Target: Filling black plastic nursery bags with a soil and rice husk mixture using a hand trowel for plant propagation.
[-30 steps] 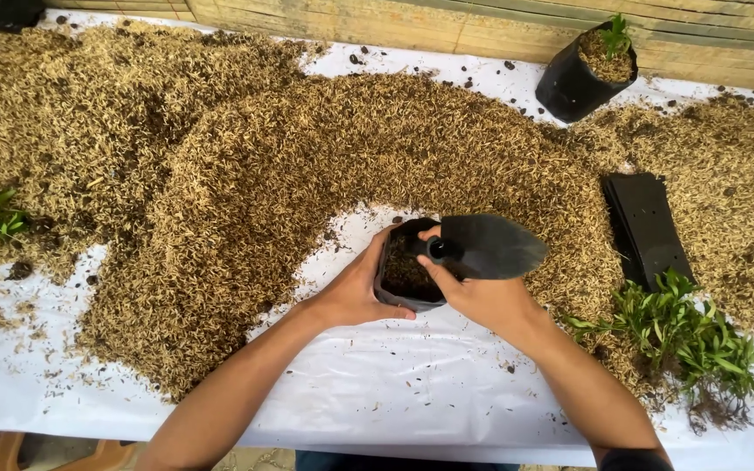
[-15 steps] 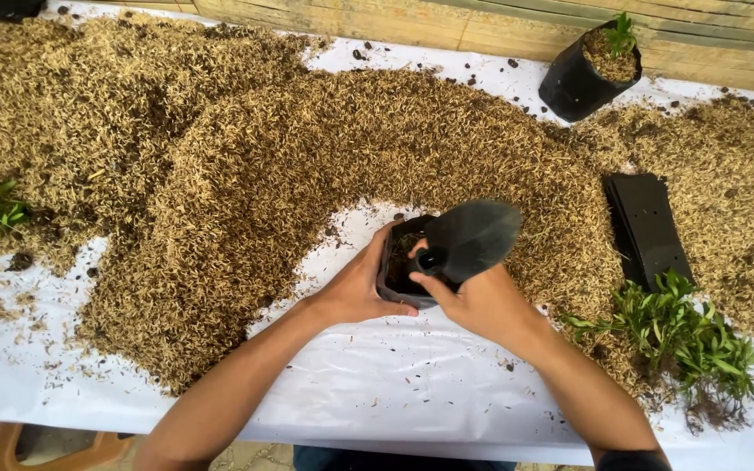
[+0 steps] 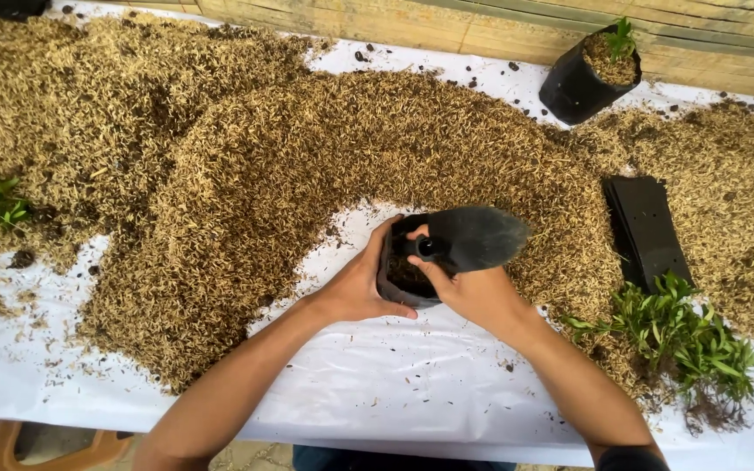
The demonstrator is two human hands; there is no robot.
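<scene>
- My left hand (image 3: 355, 283) is gripping the bag (image 3: 403, 279), curled round its side on the white sheet (image 3: 377, 384).
- My right hand (image 3: 473, 292) is clutching the trowel (image 3: 473, 237) over the bag, seemingly by its handle.

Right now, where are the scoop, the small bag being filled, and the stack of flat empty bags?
black scoop (image 3: 480, 237), head view, on the middle of its blade.
small black bag (image 3: 397, 292), head view, on its near-left wall.
stack of flat black bags (image 3: 647, 227), head view, on the top bag's middle.

A plant nursery potting spot: husk mix (image 3: 307, 157) is covering the table (image 3: 377, 392), seedlings (image 3: 691, 336) and planting bags (image 3: 647, 228) lying beside it.
</scene>
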